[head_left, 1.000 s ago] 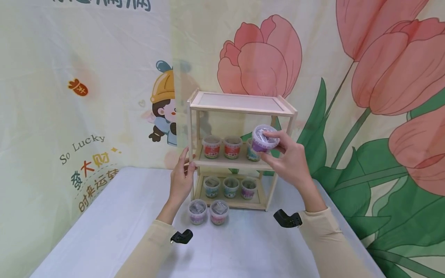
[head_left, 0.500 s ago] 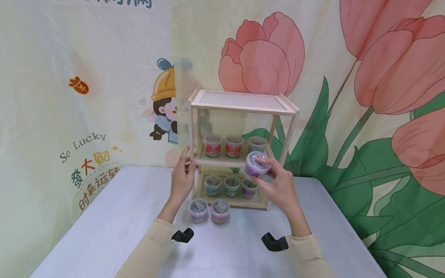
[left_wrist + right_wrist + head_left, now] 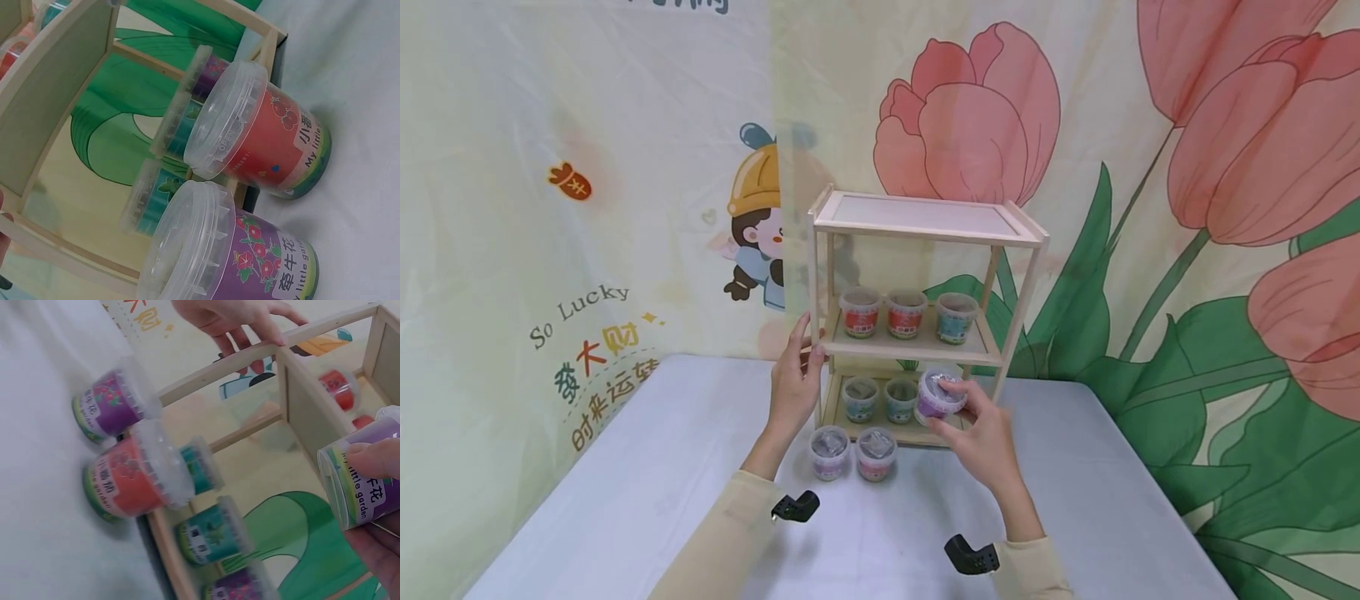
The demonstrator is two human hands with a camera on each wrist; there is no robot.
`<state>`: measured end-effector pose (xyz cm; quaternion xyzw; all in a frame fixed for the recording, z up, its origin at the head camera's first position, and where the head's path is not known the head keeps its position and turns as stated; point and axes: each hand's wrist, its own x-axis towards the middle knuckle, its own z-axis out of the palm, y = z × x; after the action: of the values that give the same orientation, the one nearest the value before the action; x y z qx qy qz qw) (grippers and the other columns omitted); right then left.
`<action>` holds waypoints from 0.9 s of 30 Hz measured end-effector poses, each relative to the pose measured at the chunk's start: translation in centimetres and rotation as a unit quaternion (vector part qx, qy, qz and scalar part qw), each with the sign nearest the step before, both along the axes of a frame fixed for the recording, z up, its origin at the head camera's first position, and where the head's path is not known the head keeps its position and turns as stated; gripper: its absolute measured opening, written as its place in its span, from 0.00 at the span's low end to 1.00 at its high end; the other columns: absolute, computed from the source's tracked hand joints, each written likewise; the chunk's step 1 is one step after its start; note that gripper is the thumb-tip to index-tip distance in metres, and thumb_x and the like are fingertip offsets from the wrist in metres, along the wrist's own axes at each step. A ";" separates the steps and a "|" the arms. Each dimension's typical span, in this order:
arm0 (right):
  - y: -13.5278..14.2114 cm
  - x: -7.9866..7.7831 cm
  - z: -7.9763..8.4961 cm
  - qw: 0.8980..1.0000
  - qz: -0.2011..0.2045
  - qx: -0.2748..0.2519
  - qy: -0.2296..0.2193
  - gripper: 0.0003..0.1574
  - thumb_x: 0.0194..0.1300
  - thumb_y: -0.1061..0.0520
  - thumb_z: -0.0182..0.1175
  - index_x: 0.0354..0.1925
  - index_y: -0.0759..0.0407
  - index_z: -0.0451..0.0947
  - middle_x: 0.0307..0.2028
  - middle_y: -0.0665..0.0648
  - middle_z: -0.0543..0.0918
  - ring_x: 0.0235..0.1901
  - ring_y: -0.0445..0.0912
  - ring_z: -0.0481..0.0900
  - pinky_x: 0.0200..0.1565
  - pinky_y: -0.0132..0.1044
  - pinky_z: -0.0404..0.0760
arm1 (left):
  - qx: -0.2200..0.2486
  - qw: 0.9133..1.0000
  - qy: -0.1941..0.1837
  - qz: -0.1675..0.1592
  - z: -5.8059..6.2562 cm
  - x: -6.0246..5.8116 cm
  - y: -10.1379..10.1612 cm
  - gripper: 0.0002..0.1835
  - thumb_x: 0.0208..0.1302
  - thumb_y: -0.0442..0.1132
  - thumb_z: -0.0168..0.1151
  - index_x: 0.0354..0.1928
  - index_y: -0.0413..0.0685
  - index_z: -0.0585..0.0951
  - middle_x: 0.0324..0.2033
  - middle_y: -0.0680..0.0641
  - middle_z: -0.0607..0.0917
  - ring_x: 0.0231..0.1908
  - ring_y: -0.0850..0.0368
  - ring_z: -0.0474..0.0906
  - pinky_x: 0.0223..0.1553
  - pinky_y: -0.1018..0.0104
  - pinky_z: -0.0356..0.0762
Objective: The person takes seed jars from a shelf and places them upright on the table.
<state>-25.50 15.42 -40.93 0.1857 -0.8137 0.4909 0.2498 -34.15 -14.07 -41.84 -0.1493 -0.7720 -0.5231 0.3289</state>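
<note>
My right hand (image 3: 981,437) holds a small purple-labelled plastic cup (image 3: 932,404) with a clear lid, tilted, in front of the lower shelf board. In the right wrist view the thumb lies across the cup's label (image 3: 370,495). My left hand (image 3: 795,371) grips the left post of a two-level wooden rack (image 3: 917,357) at mid height. Two lidded cups stand on the table before the rack: a purple one (image 3: 265,262) and a red one (image 3: 281,137). Two teal cups (image 3: 860,400) sit on the lower board; a purple cup (image 3: 240,586) beside them is hidden in the head view.
Two red cups (image 3: 860,315) and a teal cup (image 3: 957,319) stand on the middle board. The rack's flat top panel (image 3: 925,217) bears nothing. A white cloth covers the table (image 3: 1090,492), and a printed curtain (image 3: 647,167) hangs behind.
My right hand has brought the purple cup down and slightly left, from in front of the middle board to in front of the lower one. The left hand stays on the post.
</note>
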 end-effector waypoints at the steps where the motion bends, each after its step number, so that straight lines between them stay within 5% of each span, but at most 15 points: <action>1: -0.1 0.0 -0.4 1.000 -0.001 -0.002 -0.005 0.34 0.56 0.69 0.79 0.60 0.57 0.81 0.59 0.62 0.85 0.55 0.57 0.88 0.55 0.39 0.85 | -0.001 1.000 0.001 0.001 0.0 0.0 0.0 0.32 0.84 0.44 0.54 0.83 0.68 0.60 0.63 0.44 0.85 0.47 0.44 0.90 0.51 0.42 0.86; 27: -0.9 -0.6 -8.3 0.995 -0.009 -0.025 -0.100 0.35 0.51 0.73 0.80 0.55 0.55 0.84 0.58 0.65 0.85 0.55 0.60 0.87 0.53 0.41 0.87 | 0.002 1.000 -0.014 0.001 -0.1 -0.2 0.0 0.32 0.84 0.45 0.53 0.83 0.74 0.60 0.63 0.45 0.85 0.48 0.45 0.89 0.52 0.44 0.86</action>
<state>-26.11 14.51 -49.22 0.1220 -0.8235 0.5254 0.1757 -34.32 -14.09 -41.98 -0.1408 -0.7756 -0.5262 0.3190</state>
